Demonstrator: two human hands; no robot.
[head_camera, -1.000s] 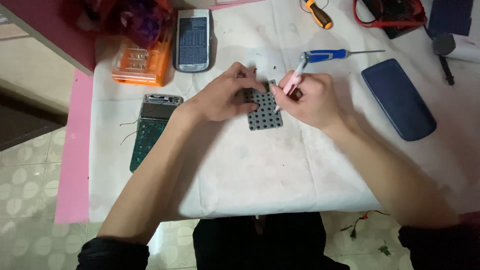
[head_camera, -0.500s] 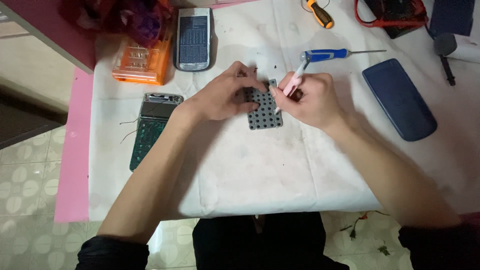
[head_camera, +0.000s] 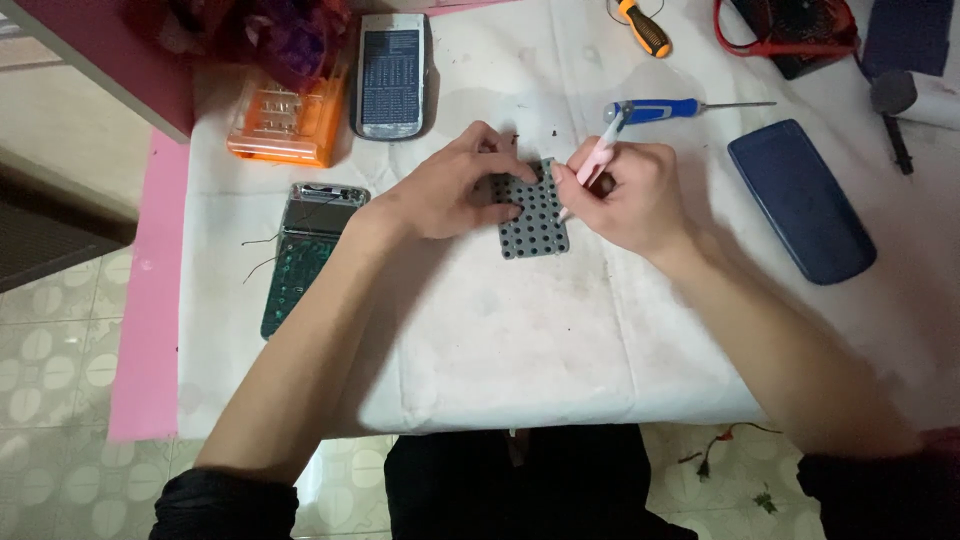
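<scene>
— Where are the fingers now?

— The left hand (head_camera: 450, 190) has its fingers pressed down on the left part of a grey keypad sheet (head_camera: 535, 215) that lies flat at the middle of the table (head_camera: 560, 340). The right hand (head_camera: 630, 195) has its fingers clamped on a pink tool (head_camera: 598, 160), tip at the sheet's far right corner.

— Any change from a second ago?

— Almost none; both hands stay put. A blue screwdriver (head_camera: 655, 108) lies just beyond, a dark blue cover (head_camera: 800, 200) to the right, and a green circuit board (head_camera: 300, 260) to the left.
</scene>
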